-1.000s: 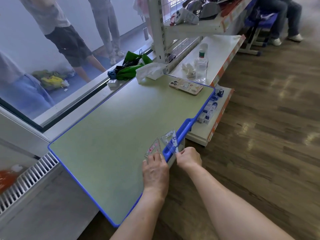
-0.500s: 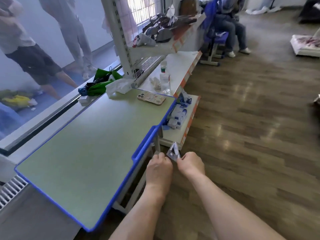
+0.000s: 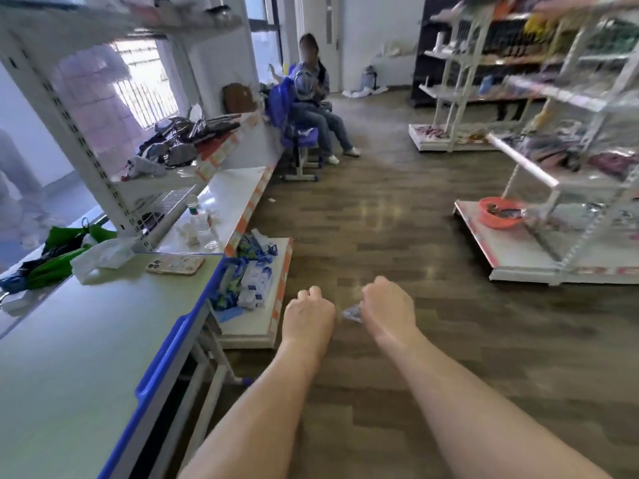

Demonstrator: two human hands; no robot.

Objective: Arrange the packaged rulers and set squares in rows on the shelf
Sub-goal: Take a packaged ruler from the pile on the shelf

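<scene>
Just right of the desk (image 3: 69,357), above the wooden floor (image 3: 380,236), a clear packaged set square (image 3: 352,312) is pinched in the right hand (image 3: 387,311) grip. The left hand (image 3: 308,316) is curled beside it; whether anything is held there cannot be told.

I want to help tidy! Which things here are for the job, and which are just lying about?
For the job:
packet
right hand, holding it
left hand, curled beside it

Just lying about:
phone
bottle
tissue
green bag
orange bowl
</scene>
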